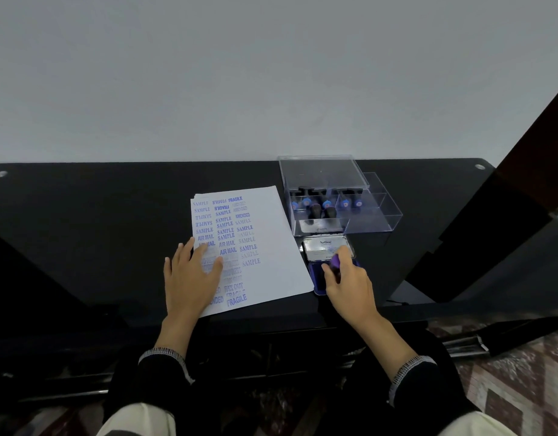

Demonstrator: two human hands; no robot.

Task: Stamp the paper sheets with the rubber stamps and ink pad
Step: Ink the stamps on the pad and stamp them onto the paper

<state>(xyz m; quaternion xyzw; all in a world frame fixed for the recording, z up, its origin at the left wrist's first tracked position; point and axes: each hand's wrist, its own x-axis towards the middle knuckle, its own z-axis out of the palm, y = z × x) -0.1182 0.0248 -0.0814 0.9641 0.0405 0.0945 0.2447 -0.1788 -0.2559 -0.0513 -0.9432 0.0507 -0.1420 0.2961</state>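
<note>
**Stamp at ink pad, sheet to its left**

Right hand [345, 280]: grasps rubber stamp [335, 262], set down on open ink pad [318, 275]. Left hand [191, 272]: fingers flat, pressing paper sheets [271, 234]. Blank paper lies left of the stamp, just beside the pad; right hand nearer. Spare stamps: clear box [340, 199] beyond.

1. Table [114, 215]: glossy black.
2. Paper sheets [271, 234]: white, covered with blue stamped words.
3. Ink pad [318, 283]: blue, with a silver lid.
4. Stamp [335, 262]: purple.
5. Box [365, 215]: clear.
6. Floor [523, 388]: brown-and-cream diamond pattern.
7. Sleeves [428, 388]: black, white-trimmed cuffs.
</note>
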